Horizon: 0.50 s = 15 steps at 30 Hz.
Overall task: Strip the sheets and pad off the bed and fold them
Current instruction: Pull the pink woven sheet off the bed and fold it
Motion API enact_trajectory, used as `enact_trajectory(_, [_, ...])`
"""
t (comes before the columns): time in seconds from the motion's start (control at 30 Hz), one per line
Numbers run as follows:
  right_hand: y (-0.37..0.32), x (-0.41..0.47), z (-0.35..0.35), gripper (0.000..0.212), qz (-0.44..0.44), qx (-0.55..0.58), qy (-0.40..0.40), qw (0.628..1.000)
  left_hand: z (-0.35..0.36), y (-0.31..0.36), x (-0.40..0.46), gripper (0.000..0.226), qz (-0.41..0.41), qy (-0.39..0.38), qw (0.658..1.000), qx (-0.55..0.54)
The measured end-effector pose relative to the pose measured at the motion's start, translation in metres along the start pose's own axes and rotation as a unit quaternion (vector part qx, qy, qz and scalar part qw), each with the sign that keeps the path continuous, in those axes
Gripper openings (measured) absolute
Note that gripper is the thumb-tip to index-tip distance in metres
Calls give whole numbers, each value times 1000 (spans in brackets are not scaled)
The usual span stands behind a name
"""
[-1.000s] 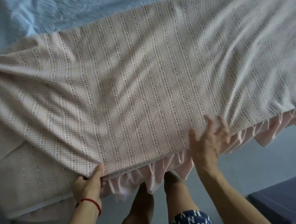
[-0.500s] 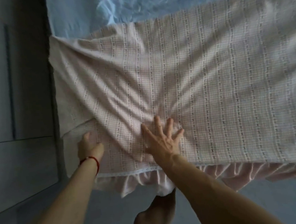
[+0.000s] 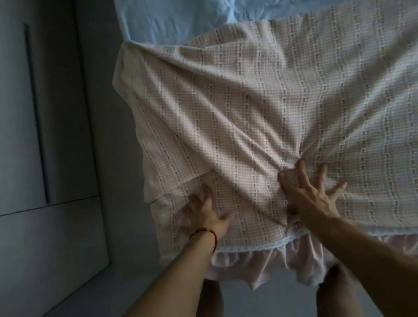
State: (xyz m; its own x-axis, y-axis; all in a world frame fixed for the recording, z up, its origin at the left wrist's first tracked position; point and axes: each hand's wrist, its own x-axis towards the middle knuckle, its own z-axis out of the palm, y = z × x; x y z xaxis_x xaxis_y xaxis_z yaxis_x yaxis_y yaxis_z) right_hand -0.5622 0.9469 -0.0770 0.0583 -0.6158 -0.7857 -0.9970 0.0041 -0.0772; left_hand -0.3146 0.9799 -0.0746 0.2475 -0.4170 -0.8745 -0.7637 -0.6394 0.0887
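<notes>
Both grips are released and pressing flat: the left hand (image 3: pixel 204 213) near the folded corner, the right hand (image 3: pixel 308 194) with fingers splayed on the pink checked sheet (image 3: pixel 261 107). It lies folded on the bed, over a blue sheet (image 3: pixel 188 9).

Dim, soft light from the upper right; mild blur, wide-angle edge distortion.
</notes>
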Motion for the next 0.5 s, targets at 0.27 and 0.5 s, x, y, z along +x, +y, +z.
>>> enact_trajectory(0.27, [-10, -8, 10, 94, 31, -10, 28, 999, -89, -30, -8, 72, -40, -109, 882, -458])
enact_trajectory(0.5, [-22, -13, 16, 92, 61, 39, 86, 994, -103, -19, 22, 27, -130, -100, 607, -777])
